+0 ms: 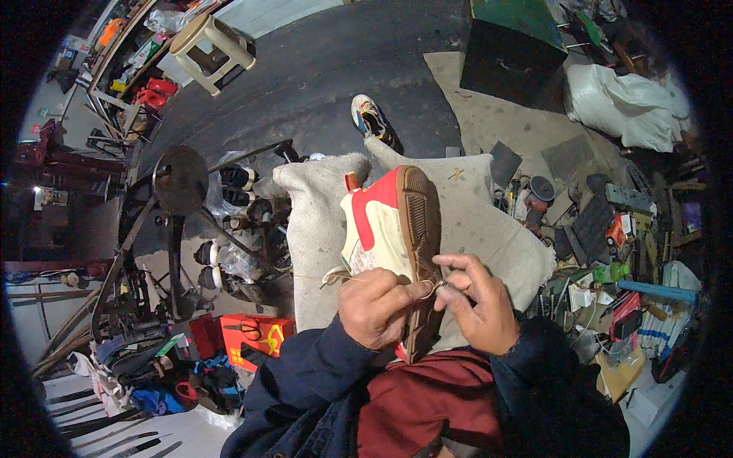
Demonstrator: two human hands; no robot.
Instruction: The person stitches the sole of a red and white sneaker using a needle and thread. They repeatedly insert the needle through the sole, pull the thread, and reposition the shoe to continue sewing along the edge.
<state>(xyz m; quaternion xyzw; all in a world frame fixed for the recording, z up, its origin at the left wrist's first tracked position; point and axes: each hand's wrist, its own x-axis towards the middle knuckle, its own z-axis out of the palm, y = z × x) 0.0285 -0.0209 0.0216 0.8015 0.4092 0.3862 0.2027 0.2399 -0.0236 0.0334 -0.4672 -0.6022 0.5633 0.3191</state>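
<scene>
A cream sneaker (378,221) with red panels and a brown rubber sole (420,217) lies tilted on its side across my lap, heel pointing away. Under it a pale grey cloth (313,244) covers my knees. My left hand (374,305) is closed against the shoe's side, its fingers pinching a thin thread by the sole edge. Some tan cord (336,275) sticks out on that hand's left. Close by, my right hand (481,305) bends over the sole, thumb and fingertips drawn together at something small and shiny, too small to name.
At the left stands a black metal stand with a round plate (181,179), with several shoes beside it. An orange-red box (256,336) sits near my left forearm. Tools and scraps crowd the right, around a grinder disc (542,188). Farther off are a beige stool (214,53) and a white sack (622,107).
</scene>
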